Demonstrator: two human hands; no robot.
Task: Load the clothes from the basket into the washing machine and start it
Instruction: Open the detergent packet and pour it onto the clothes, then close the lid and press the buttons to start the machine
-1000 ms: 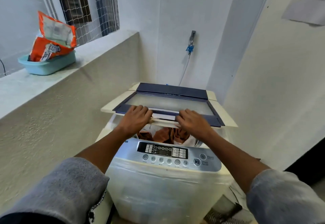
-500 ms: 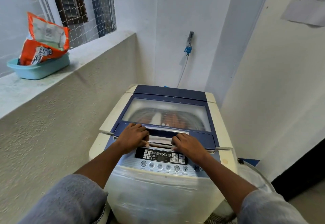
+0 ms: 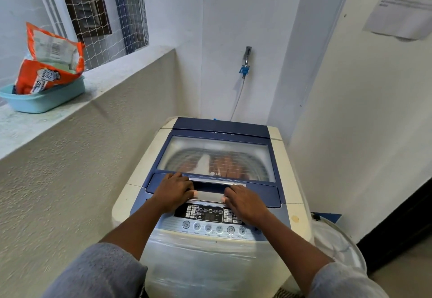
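Lowered now, the washing machine's (image 3: 210, 262) lid (image 3: 219, 157) lies flat and closed; a second ago I had it raised, folded, with the drum open under it. Through the lid's clear window I see the clothes (image 3: 224, 164) inside the drum, rust-brown cloth with a white piece at its left, blurred by the glass.

My left hand (image 3: 173, 192) rests palm down on the lid's front edge, toward the left, its fingers (image 3: 187, 190) spread flat over the silver handle strip (image 3: 210, 196) and closed around nothing. My right hand (image 3: 243, 204) lies the same way toward the right of that edge, fingers flat, gripping nothing, its heel over the right end of the control panel (image 3: 208, 213). Below the panel's display runs a row of round buttons (image 3: 208, 227), untouched.

At the machine's right side I see a white basket rim (image 3: 339, 241); I cannot tell what it holds. On the ledge (image 3: 70, 110) to the left stands a teal tub (image 3: 44, 101) with an orange detergent bag (image 3: 46, 64) in it.
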